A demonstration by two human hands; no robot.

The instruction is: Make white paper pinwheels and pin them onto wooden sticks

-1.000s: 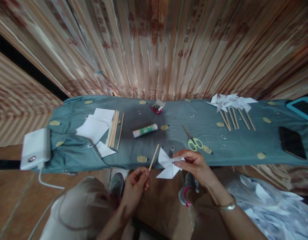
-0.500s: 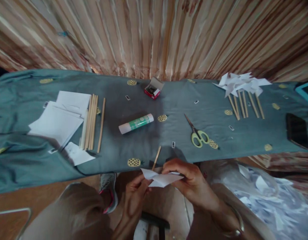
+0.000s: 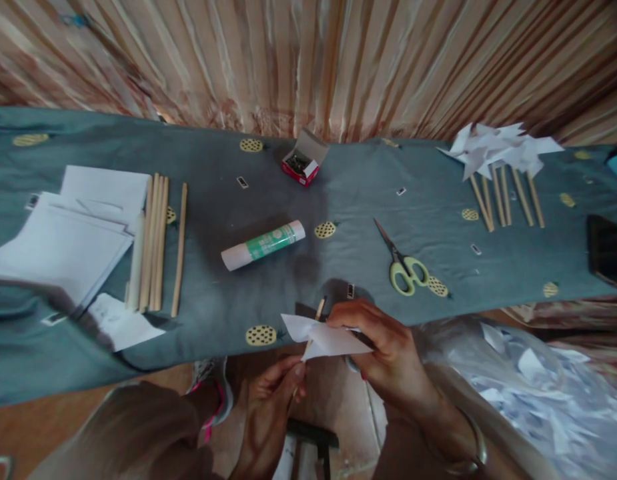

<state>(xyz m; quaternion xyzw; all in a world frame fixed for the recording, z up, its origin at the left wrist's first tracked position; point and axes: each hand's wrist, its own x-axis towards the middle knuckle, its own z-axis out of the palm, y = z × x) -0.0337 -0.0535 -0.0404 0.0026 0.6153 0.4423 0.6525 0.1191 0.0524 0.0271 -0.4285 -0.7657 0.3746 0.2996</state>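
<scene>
Just off the table's front edge, my right hand (image 3: 388, 353) grips a folded white paper pinwheel (image 3: 335, 340) by its right side, fingers closed on the paper. My left hand (image 3: 274, 400), lower and to the left, pinches a thin wooden stick (image 3: 320, 310) between thumb and fingers. The stick runs slantwise by the pinwheel's middle, its tip showing above the paper. Whether the two are joined I cannot tell. Scissors with green handles (image 3: 405, 267) lie beyond my right hand. A glue stick (image 3: 263, 245) lies beyond my left.
On the green cloth (image 3: 213, 333) are white paper sheets (image 3: 63, 240), several wooden sticks (image 3: 155, 247) and an open red box of small metal pieces (image 3: 301, 167). Finished pinwheels (image 3: 503, 150) lie back right, near a dark phone (image 3: 607, 250). A plastic bag of paper pieces (image 3: 548, 393) stands lower right.
My left hand has slid down from the paper's edge onto the stick below it. The pinwheel is slightly higher in view, and the stick now shows below its middle. The view has shifted a little.
</scene>
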